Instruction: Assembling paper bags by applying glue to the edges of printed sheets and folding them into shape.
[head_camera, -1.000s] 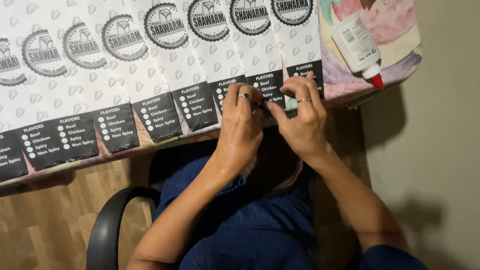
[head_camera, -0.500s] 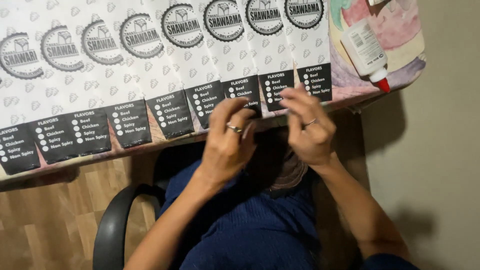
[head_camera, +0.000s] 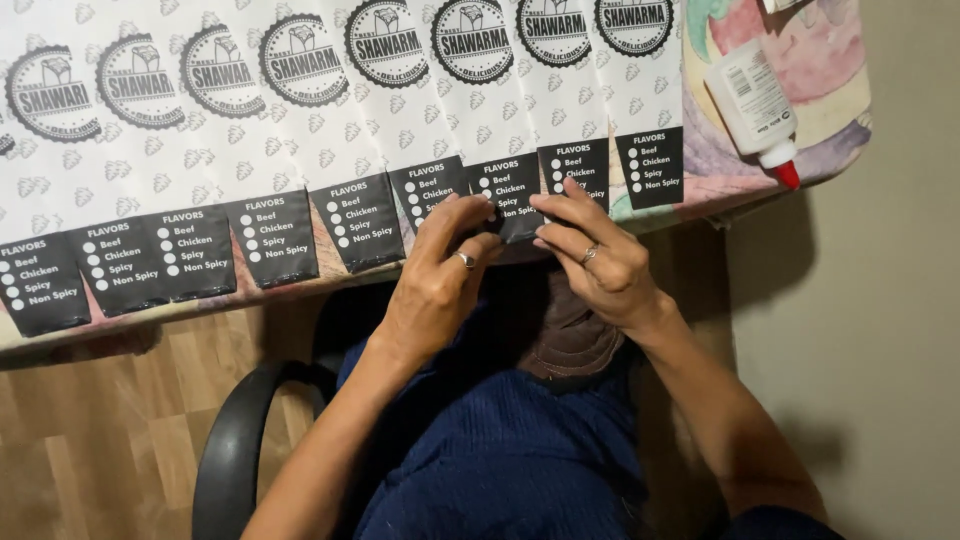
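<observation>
Since a second ago the hands have been shifted leftward along the row, from the end sleeve to the paper sleeve (head_camera: 505, 150) two places in. Its black bottom flap is pinched between the fingers of the left hand (head_camera: 440, 275) and right hand (head_camera: 600, 255) at the worktop (head_camera: 760, 195) edge. The sleeve lies flat, its long axis running away from the person, flap end nearest, so work appears to be advancing sleeve by sleeve.
</observation>
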